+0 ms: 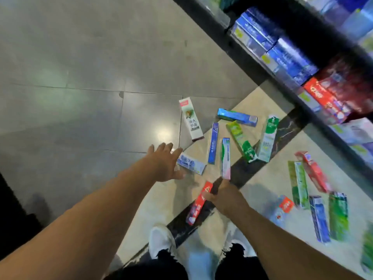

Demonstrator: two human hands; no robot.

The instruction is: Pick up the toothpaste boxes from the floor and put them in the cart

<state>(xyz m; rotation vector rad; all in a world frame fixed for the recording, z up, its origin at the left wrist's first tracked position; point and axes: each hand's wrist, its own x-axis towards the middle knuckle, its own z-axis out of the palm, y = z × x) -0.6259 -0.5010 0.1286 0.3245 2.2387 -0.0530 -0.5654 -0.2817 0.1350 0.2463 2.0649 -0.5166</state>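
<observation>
The left hand (pixel 167 162) reaches out with fingers spread and straight, its grip apart, over the near end of a pale blue toothpaste box (pixel 191 163) lying on the floor (pixel 80 110). The right hand (pixel 224 196) has its grip clamped on a pink-and-white box (pixel 226 158) and a red box (pixel 199 203). More toothpaste boxes lie scattered on the floor to the far side and right, near a stocked shelf (pixel 282 55).
</observation>
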